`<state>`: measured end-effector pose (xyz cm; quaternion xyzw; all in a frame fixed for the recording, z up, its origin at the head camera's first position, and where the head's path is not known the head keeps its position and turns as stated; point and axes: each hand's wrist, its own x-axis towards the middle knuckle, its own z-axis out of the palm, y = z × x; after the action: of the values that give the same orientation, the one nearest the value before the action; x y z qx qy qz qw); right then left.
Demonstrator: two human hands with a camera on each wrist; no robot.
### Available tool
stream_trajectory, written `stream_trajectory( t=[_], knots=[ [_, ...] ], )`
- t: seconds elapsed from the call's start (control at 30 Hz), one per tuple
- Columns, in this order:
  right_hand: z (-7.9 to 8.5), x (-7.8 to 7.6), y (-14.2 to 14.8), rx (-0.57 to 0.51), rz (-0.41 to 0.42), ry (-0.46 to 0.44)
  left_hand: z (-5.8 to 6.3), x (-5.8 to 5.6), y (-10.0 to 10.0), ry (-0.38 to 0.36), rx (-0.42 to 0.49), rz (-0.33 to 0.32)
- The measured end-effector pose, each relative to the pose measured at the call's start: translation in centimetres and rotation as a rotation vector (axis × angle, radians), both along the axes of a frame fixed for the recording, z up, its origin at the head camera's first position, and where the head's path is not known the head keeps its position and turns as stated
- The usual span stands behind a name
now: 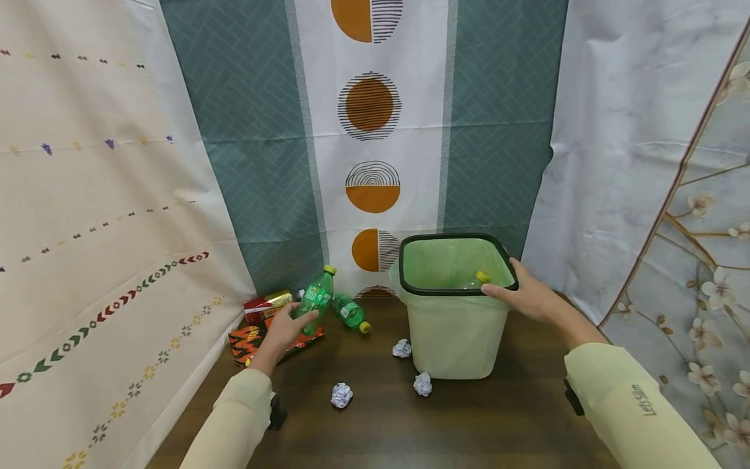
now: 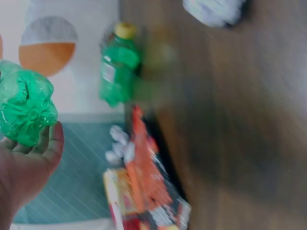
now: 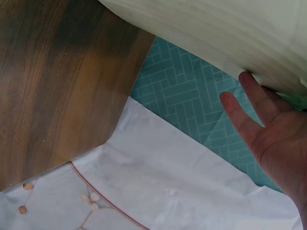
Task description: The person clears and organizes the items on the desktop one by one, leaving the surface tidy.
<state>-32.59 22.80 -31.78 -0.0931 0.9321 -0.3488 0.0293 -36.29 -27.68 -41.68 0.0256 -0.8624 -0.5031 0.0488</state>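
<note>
My left hand [image 1: 285, 331] holds a green plastic bottle [image 1: 317, 298] with a yellow cap, tilted and raised above the table. In the left wrist view the fingers lie around the bottle [image 2: 29, 108], whose base faces the camera. At the bin's right front corner, my right hand [image 1: 530, 296] grips the black rim of a pale green trash bin [image 1: 457, 335]. Two of its fingers [image 3: 243, 117] stretch along the outer wall in the right wrist view. The bin has a green liner [image 1: 451, 260], and a yellow-capped bottle [image 1: 482, 277] shows inside.
Another green bottle [image 1: 350, 312] lies on the dark wooden table [image 1: 375, 430]. Left of it are an orange and black snack packet [image 1: 245, 342] and a red and gold package [image 1: 266, 305]. Crumpled paper balls [image 1: 342, 395] lie in front of the bin. Patterned cloths [image 1: 504, 117] hang around the table.
</note>
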Motion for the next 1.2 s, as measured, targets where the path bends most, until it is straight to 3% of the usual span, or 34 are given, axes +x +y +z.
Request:
stream_trajectory(
  t=[0.23,0.53,0.8,0.97,1.2],
  knots=[
    [0.2,-0.1,-0.1,-0.015,0.003,0.009,4.1,-1.2,3.7,0.036,0.082,-0.013],
    [-0.1,-0.1,-0.1,-0.007,0.004,-0.001,9.7,-2.2,10.6,0.118,0.338,-0.08],
    [-0.1,0.0,0.1,0.001,-0.004,-0.019,14.4,-2.0,17.2,0.161,0.34,-0.148],
    [-0.3,-0.1,0.0,-0.016,0.005,-0.002,15.5,-1.8,20.5,0.182,0.367,-0.19],
    [-0.4,0.2,0.0,-0.045,0.002,0.005,15.0,-1.7,23.8,0.188,0.309,-0.2]
  ],
)
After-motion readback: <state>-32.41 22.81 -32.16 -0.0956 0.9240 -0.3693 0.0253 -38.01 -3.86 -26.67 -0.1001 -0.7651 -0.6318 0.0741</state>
